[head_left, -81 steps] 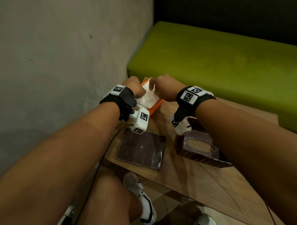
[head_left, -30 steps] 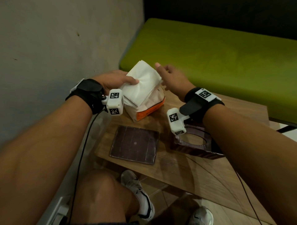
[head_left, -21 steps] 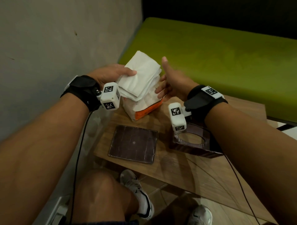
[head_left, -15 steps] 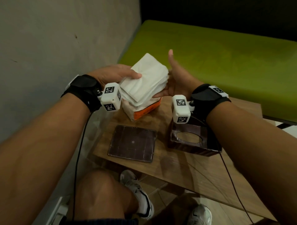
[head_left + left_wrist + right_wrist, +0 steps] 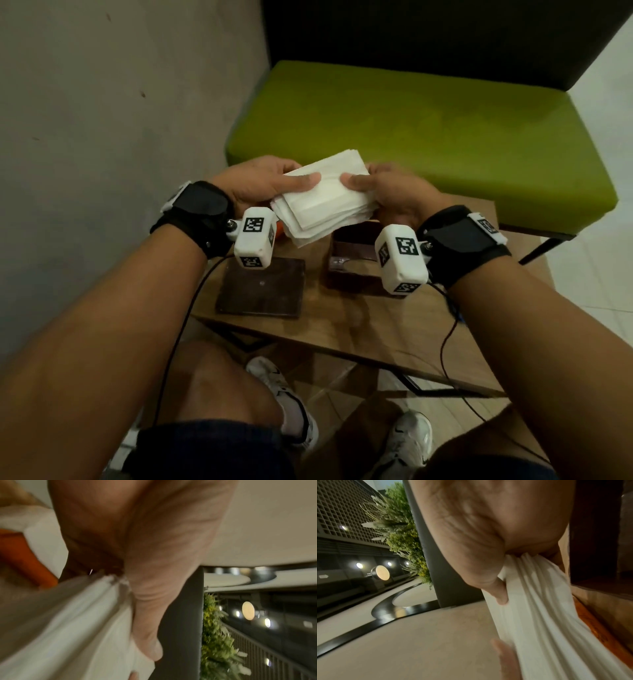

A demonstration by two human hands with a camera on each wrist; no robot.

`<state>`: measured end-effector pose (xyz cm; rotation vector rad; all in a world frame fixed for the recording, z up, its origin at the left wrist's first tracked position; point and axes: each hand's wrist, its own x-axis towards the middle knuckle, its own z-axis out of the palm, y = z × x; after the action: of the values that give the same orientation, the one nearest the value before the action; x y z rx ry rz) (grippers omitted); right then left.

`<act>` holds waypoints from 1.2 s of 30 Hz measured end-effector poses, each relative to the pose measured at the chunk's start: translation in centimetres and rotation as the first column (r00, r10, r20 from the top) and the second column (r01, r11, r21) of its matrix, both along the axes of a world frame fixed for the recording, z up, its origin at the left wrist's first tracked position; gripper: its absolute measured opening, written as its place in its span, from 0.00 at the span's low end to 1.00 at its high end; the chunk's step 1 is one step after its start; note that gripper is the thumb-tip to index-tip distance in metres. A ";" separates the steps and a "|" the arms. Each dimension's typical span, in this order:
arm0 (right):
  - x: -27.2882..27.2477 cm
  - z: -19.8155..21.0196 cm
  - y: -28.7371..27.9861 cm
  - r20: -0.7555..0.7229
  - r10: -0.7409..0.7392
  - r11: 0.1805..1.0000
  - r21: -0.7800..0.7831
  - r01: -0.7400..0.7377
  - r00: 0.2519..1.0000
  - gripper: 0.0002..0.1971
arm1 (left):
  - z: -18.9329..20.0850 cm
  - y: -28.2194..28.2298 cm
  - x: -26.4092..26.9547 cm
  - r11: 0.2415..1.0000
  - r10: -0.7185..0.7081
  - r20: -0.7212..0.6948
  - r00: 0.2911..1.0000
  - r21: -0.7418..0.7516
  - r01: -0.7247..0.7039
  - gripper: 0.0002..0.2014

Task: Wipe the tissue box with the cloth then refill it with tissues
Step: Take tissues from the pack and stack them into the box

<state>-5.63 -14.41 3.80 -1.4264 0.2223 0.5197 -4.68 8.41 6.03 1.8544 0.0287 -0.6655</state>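
A thick stack of white tissues (image 5: 322, 200) hangs in the air above the back of the wooden table (image 5: 359, 329). My left hand (image 5: 274, 180) grips its left end, thumb on top. My right hand (image 5: 380, 188) grips the right end the same way. The wrist views show the tissues (image 5: 77, 628) (image 5: 547, 608) pinched under each thumb. The dark brown tissue box (image 5: 349, 257) stands just below and right of the stack, partly hidden by my right wrist camera. Its flat dark panel (image 5: 262, 287) lies to its left.
A sliver of the orange tissue packet (image 5: 279, 228) peeks out under my left wrist camera. A green bench (image 5: 428, 126) runs behind the table and a grey wall (image 5: 102, 120) stands at the left. Cables trail off the table's front edge toward my knees.
The left hand lifted the tissue stack out of the orange packet. The right hand came in from the side and took hold; both hands brought the stack down over the box.
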 end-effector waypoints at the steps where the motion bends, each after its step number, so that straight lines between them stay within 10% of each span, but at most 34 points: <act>1: -0.8 0.1 -0.4 0.013 -0.054 0.998 0.027 0.053 0.998 0.21 | -0.3 -0.1 -0.7 0.995 0.077 -0.011 0.997 -0.066 -0.077 0.20; 6: -5.1 0.9 -1.7 0.084 -0.244 0.964 0.134 0.231 0.966 0.17 | -1.1 -1.9 -5.7 0.858 0.389 -0.233 0.891 -0.261 -0.443 0.44; 13: -11.0 1.7 -1.4 0.106 -0.308 0.948 0.115 0.296 0.945 0.17 | 0.4 -5.7 -10.7 0.785 0.199 -0.303 0.932 -0.521 -0.337 0.37; 29: -15.3 2.1 -1.9 0.150 -0.282 0.937 -0.171 0.305 0.948 0.41 | -1.8 -7.9 -13.4 0.868 0.374 -0.109 0.921 -0.307 -0.389 0.12; 36: -15.3 1.3 -3.3 0.046 -0.402 0.916 0.026 0.401 0.914 0.19 | -2.3 -7.3 -13.7 0.860 0.358 -0.109 0.927 -0.350 -0.373 0.07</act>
<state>-20.89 -17.71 5.11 -1.3301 0.4589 0.1453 -18.42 1.10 3.70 1.4214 0.2622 -0.4063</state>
